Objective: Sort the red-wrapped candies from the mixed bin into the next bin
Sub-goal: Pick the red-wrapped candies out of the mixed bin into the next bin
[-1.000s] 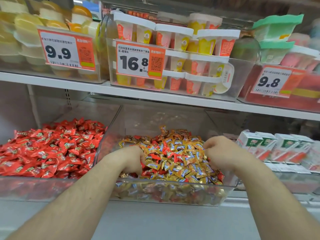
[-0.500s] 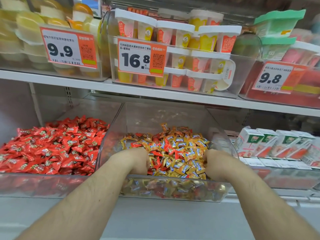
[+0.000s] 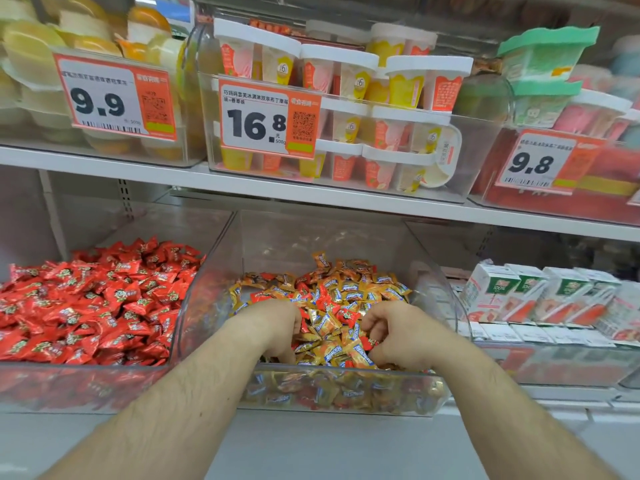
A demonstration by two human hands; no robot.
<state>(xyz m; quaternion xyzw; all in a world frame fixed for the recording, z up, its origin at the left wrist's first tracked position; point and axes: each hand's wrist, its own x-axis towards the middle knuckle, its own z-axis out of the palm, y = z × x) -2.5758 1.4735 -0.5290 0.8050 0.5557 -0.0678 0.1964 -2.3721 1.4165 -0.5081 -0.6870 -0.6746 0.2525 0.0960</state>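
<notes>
A: Both hands sit nearer the front wall of the clear plastic mixed bin (image 3: 429,296) than a second ago, and closer to each other. Entry one, the person's left hand (image 3: 273,329): knuckles up, fingers curled down into the heap of gold-and-blue wrapped candies (image 3: 349,289). Whether it pinches a candy cannot be told; the fingertips are buried.

B: Entry two, the right hand?

A: Right hand (image 3: 394,332): fingers curled, thumb and forefinger pinching a red-wrapped candy (image 3: 372,342) at the near edge of the heap. More red wrappers lie scattered among the gold ones, between the two hands and further back.

B: The receiving bin?

A: Clear plastic bin of red candies (image 3: 86,379), just beside the mixed bin on its left, walls touching, heaped with red wrappers (image 3: 97,299) only.

B: Remaining stock on view?

A: Lower shelf, right of the mixed bin: a row of small white drink cartons with green and red print (image 3: 540,296). Upper white metal shelf (image 3: 277,188): a clear tub of twin pudding cups with white lids (image 3: 363,109), tagged with an orange-and-white price label reading 16.8 (image 3: 266,119); left of it, yellow jelly cups (image 3: 31,53) behind a label reading 9.9 (image 3: 114,95); right of it, green-lidded tubs (image 3: 547,50) above a label reading 9.8 (image 3: 540,161).
</notes>
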